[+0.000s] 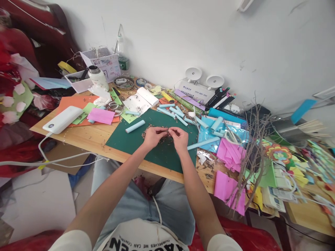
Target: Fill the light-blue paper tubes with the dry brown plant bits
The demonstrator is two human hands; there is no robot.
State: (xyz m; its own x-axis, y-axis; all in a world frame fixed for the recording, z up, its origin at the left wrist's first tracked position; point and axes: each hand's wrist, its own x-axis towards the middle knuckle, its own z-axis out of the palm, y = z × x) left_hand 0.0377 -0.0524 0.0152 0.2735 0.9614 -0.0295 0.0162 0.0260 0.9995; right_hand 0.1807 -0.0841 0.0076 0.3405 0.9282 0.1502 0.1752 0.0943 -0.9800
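My left hand (155, 135) and my right hand (179, 137) meet above a dark green cutting mat (125, 136), thumbs and fingers pinched together. Between the fingertips is a little dry brown plant material, too small to tell exactly. A heap of brown plant scraps (144, 132) lies under and beside my left hand, partly covered by it. Left of the hands rests a light blue paper roll (135, 126). Several more blue rolls lie behind, and a longer blue roll (204, 143) is just right of my right hand.
A white power bank (62, 120) with a cable sits at the table's left. Upright bare twigs (247, 157) stand at the right near pink crepe paper (230, 155) and scissors (232, 137). Behind are an open bottle (98, 77), a plastic bottle (122, 57) and an emergency light (195, 89).
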